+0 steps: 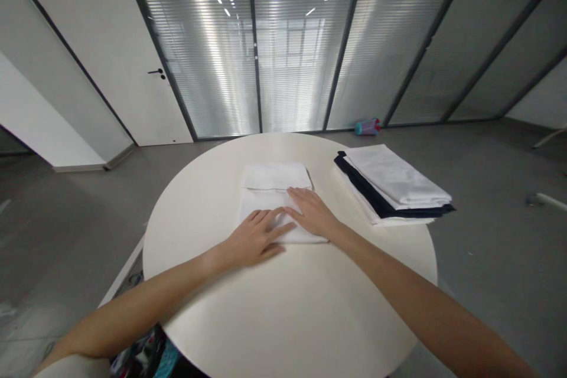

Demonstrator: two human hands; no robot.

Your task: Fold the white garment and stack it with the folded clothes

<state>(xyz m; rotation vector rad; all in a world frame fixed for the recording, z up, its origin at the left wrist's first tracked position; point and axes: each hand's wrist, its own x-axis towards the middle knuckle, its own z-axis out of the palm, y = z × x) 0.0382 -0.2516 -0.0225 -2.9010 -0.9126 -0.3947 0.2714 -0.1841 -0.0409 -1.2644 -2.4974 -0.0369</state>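
The left hand (256, 237), fingers spread, and right hand (312, 212), fingers closer together, are resting on the folded white cloth (271, 196) mid bench (287, 307), and imo it's calling for light outward smoothing.

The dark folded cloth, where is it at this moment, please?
In the head view, the dark folded cloth lies at the right side of the round table, sandwiched between white cloths, to the right of the right hand.
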